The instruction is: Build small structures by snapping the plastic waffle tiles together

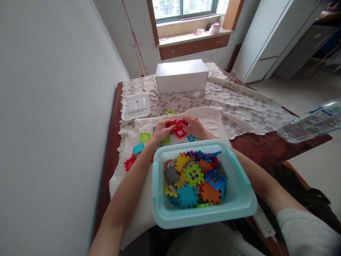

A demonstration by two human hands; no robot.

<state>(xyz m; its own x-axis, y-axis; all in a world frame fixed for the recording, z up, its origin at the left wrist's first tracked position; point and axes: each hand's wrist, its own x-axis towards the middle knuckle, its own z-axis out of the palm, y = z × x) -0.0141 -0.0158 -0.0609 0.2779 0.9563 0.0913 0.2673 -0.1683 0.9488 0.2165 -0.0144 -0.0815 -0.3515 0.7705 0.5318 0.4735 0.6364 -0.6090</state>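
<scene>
Red pieces [180, 132] sit near far edge of cloth [214, 122]. Your left hand [161, 130], right hand [196, 127] both pinch them, curled in. Crooked push could pop them apart; bumped tub [207, 218] could spill.

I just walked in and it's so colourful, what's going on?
A person's left hand and right hand are close together over a white cloth, holding red plastic pieces with notched edges. Whether those are joined is too small to tell. Notched green and blue plastic pieces lie around on the cloth. Nearer the person, a pale turquoise plastic tub holds a colourful heap of similar pieces.
</scene>
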